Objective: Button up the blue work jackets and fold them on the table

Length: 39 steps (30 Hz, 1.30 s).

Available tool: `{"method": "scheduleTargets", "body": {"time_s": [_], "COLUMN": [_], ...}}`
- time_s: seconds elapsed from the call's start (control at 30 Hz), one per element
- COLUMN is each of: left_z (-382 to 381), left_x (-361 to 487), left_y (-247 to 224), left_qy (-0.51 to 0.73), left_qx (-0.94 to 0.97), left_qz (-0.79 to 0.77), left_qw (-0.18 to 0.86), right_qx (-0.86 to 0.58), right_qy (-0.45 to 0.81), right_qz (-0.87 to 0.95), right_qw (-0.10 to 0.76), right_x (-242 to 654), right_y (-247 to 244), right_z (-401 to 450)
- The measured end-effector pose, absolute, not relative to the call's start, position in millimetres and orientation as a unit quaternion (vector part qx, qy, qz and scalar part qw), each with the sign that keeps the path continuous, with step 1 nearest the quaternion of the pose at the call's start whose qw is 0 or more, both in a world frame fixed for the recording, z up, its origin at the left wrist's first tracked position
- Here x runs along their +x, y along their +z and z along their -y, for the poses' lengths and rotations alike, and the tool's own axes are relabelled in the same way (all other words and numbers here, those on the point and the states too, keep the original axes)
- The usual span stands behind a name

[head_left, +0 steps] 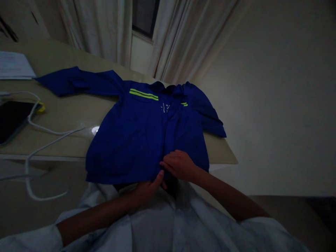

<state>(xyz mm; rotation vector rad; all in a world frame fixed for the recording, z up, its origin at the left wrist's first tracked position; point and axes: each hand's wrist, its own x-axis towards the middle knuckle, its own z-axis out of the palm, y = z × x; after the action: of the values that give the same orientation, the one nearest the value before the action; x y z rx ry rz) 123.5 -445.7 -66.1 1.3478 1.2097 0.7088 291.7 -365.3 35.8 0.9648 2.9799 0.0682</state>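
Observation:
A blue jacket (131, 133) with yellow-green stripes on its chest lies front up, its lower hem hanging over the table's near edge. One sleeve stretches out to the left; the other bends down at the right. My left hand (152, 189) grips the bottom hem near the middle, thumb on top and fingers partly hidden beneath the cloth. Just above and to the right, my right hand (178, 163) is closed on the front edge of the jacket, close to the hem. The two hands are nearly touching.
The pale table (65, 113) carries a dark phone (14, 119) at the left, with a white cable (44, 129) looping over the near edge. Papers (15, 66) lie at the far left. Curtains (105, 31) hang behind the table, and a wall (275, 98) rises at the right.

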Motion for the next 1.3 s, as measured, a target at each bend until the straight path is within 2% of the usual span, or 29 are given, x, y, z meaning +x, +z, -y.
{"method": "scheduleTargets", "body": {"time_s": [0.17,0.37,0.53,0.67,0.8,0.97,1.3], "left_z": [447,448,450,452,451,452,455], "left_x": [119,116,109,109,111,113,109], "left_y": [-70,-65,-56,-57,-60,-74,-64], "left_qy": [0.296,0.283,0.28,0.246,0.231,0.253,0.268], "left_qx": [0.573,0.568,0.551,0.543,0.55,0.558,0.535], "left_qz": [-0.523,-0.527,-0.502,-0.519,-0.526,-0.554,-0.553], "left_qw": [0.557,0.565,0.605,0.612,0.606,0.564,0.58], "right_qx": [0.299,0.266,0.267,0.246,0.232,0.256,0.279], "right_qy": [0.013,0.063,0.04,0.08,0.121,0.112,0.09], "right_qz": [-0.954,-0.96,-0.958,-0.959,-0.96,-0.957,-0.951], "right_qw": [0.005,-0.064,-0.092,-0.113,-0.096,-0.071,-0.102], "right_x": [291,293,299,299,293,286,292], "right_y": [31,23,12,11,16,15,14], "right_z": [363,367,378,384,381,375,379]}}
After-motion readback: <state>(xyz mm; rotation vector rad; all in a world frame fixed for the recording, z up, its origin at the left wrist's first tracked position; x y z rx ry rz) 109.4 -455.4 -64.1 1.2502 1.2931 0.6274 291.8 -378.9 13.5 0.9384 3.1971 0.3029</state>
